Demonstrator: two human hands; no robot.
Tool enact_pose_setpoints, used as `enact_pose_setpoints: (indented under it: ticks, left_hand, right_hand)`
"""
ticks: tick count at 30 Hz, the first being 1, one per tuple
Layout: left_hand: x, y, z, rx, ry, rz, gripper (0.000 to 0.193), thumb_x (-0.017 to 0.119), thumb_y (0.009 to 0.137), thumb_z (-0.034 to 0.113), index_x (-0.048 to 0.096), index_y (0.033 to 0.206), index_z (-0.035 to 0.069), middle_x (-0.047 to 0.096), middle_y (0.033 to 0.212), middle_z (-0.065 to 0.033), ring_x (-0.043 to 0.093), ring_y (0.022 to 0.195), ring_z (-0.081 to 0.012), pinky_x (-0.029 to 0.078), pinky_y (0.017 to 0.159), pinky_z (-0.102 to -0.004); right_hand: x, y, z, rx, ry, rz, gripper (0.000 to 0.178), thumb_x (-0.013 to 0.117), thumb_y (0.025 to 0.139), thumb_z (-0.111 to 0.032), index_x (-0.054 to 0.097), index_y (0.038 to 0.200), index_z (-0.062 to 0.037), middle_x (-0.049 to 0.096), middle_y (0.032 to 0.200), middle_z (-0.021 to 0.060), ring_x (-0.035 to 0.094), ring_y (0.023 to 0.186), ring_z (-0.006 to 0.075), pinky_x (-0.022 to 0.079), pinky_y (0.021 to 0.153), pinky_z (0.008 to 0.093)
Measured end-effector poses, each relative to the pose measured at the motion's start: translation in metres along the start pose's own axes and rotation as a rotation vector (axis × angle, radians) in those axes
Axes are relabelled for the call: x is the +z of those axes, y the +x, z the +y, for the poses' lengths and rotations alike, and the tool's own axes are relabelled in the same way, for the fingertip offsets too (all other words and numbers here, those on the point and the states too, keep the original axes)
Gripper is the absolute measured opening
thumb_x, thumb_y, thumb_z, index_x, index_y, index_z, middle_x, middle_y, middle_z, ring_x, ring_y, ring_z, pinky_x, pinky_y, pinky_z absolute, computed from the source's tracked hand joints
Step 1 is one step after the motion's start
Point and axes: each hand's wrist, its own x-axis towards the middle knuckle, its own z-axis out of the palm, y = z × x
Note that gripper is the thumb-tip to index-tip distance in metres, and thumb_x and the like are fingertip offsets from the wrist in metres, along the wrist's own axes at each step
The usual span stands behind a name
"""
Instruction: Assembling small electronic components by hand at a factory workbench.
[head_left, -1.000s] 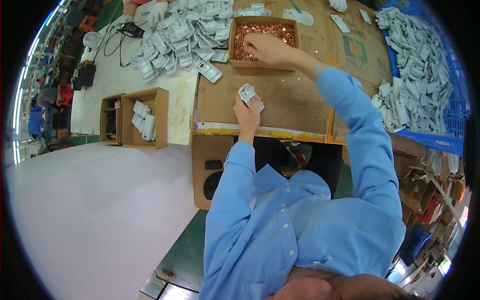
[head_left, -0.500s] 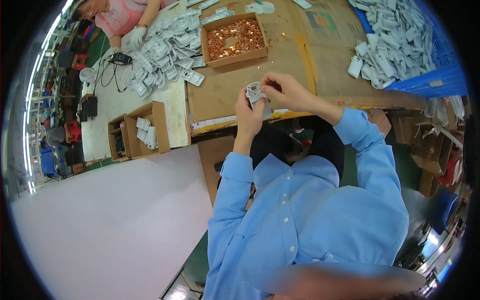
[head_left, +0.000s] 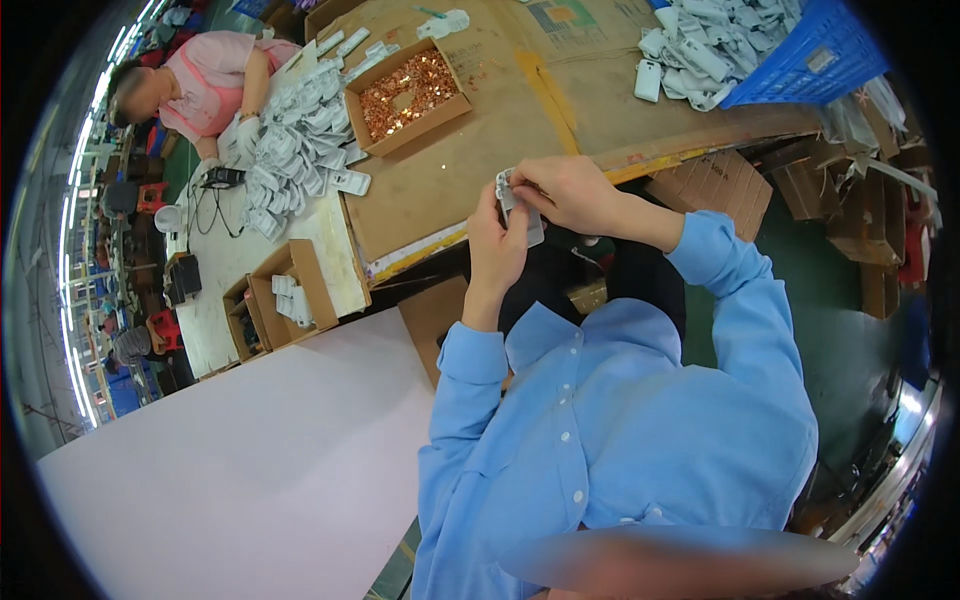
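Note:
My left hand (head_left: 495, 255) is wrapped round a white plastic housing (head_left: 536, 231), holding it just off the table's front edge. My right hand (head_left: 568, 192) bends over the housing's upper end, its thumb and fingers pinched there. Whatever those fingertips grip, if anything, is hidden behind them. Beyond my hands stands a shallow cardboard box (head_left: 425, 130) filled with small shiny copper-coloured metal pieces (head_left: 410, 92). To its left, many similar white housings (head_left: 295, 150) lie in a loose heap.
A co-worker with white gloves (head_left: 243, 138) leans over the heap. At the far right, a blue crate (head_left: 815, 65) has more white housings spilling from it. Small cardboard boxes (head_left: 318, 285) stand at the left table edge. A white panel (head_left: 220, 450) lies nearer on the left.
My right hand has closed in over the housing's upper end and covers more of it. The whole view has swung, so the table and boxes appear shifted left and tilted.

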Motion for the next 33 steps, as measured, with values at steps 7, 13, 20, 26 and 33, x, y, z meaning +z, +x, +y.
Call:
enact_pose_setpoints:
  ticks: [7,13,20,26,33]
  left_hand:
    - [0.005,-0.007,0.017,-0.01,0.085,-0.066,0.023,0.046,0.093,0.009,0.053,0.113,0.001,0.064,0.083,-0.0088,0.062,0.071,-0.0136,0.052,0.065,-0.0278]
    - [0.015,-0.016,0.028,-0.09,-0.16,-0.045,0.022,0.041,0.096,0.012,0.053,0.112,0.002,0.063,0.082,-0.0073,0.061,0.064,-0.012,0.052,0.058,-0.026]
    - [0.027,-0.033,0.036,-0.067,-0.196,-0.063,0.022,0.038,0.1,0.015,0.053,0.11,0.002,0.063,0.082,-0.0073,0.061,0.062,-0.0121,0.051,0.056,-0.0253]
    - [0.032,-0.05,0.046,0.027,-0.05,-0.076,0.022,0.038,0.101,0.014,0.053,0.11,0.001,0.062,0.078,-0.0093,0.062,0.059,-0.0139,0.051,0.054,-0.0261]
    - [0.038,-0.063,0.054,0.083,0.06,-0.072,0.022,0.038,0.1,0.012,0.053,0.111,0.0,0.062,0.073,-0.0104,0.064,0.057,-0.0168,0.051,0.053,-0.0279]
  right_hand:
    - [-0.021,-0.001,-0.015,0.213,0.101,0.041,0.021,0.07,0.083,-0.014,0.057,0.098,-0.0062,0.06,0.078,0.009,0.061,0.07,0.0261,0.048,0.061,0.0358]
    - [-0.026,-0.011,-0.02,0.046,0.079,0.112,0.025,0.07,0.083,-0.015,0.055,0.101,-0.0051,0.058,0.078,0.0102,0.06,0.07,0.0242,0.048,0.061,0.0341]
    - [-0.033,-0.035,-0.039,0.048,0.065,0.125,0.018,0.063,0.087,-0.016,0.056,0.099,-0.0058,0.063,0.088,0.0117,0.063,0.079,0.0309,0.049,0.065,0.0394]
    - [-0.037,-0.046,-0.047,0.161,0.265,0.092,0.014,0.063,0.086,-0.009,0.056,0.096,-0.0018,0.059,0.074,0.0047,0.055,0.064,0.0111,0.044,0.058,0.026]
    - [-0.045,-0.054,-0.05,0.197,0.321,0.061,0.018,0.066,0.082,-0.015,0.057,0.089,-0.0012,0.063,0.072,0.0119,0.063,0.068,0.0238,0.049,0.063,0.0347]
